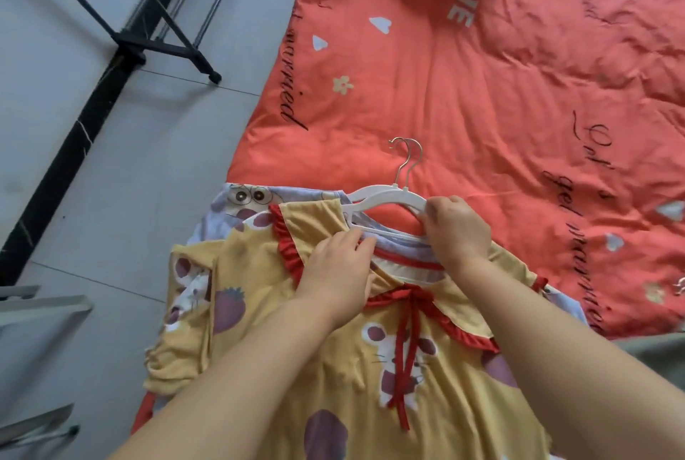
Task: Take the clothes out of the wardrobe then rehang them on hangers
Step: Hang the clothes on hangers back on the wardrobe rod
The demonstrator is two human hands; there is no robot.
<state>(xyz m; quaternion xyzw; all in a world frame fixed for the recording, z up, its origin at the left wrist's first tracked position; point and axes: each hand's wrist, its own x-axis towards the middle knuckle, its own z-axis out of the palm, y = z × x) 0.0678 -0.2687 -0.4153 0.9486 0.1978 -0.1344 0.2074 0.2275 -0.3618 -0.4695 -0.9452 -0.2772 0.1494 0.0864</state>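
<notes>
A red quilt (463, 88) covers the bed across the right and far part of the scene, with grey floor (148, 163) and a black rack (155, 40) to the left. At the near edge of the bed lies a yellow dress (333, 367), spread flat with its neck toward the far side, over a lilac garment (237, 203). Two white hangers (385, 198) rest just beyond the neck, their long axis running left to right and their hooks pointing far. The right hand (457, 228) is closed on the right arm of the hangers. The left hand (339, 266) pinches the dress's collar at the neck opening. The hanger sits just far of both hands, nearer the right one, so I judge its left arm must slide into the neck that the left hand holds open.
</notes>
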